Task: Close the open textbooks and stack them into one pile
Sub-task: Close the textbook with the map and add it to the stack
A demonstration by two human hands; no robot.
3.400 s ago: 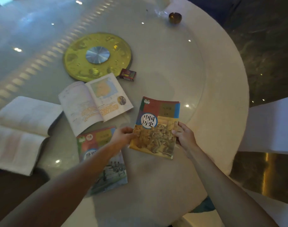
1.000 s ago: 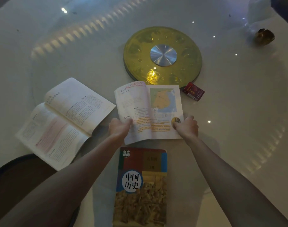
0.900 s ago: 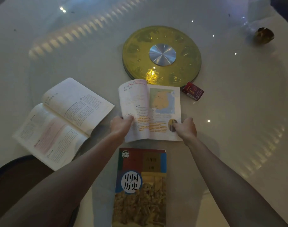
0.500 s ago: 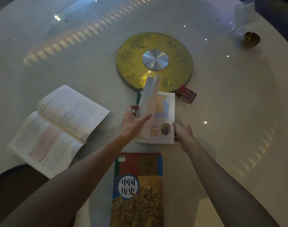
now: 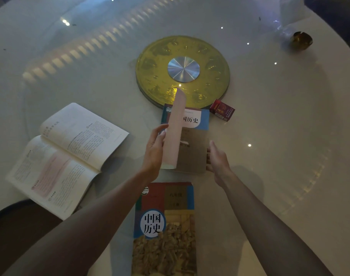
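A middle textbook (image 5: 192, 144) lies below the gold disc, its blue and brown cover facing up. One pale pink leaf (image 5: 175, 132) of it stands on edge along its left side. My left hand (image 5: 154, 154) rests flat against that leaf, fingers apart. My right hand (image 5: 217, 160) grips the book's lower right edge with curled fingers. A closed textbook (image 5: 166, 226) with a red, blue and tan cover lies near me between my forearms. A larger open textbook (image 5: 70, 156) lies face up at the left.
The round white table (image 5: 279, 136) has a gold disc (image 5: 210, 66) with a silver hub at its centre. A small red box (image 5: 222, 110) lies just right of the middle textbook. A small brass bowl (image 5: 300, 39) sits far right. A dark gap shows at lower left.
The middle textbook lay open with a map page showing. My left hand swung its left half over to the right; now the cover faces up and one leaf still stands.
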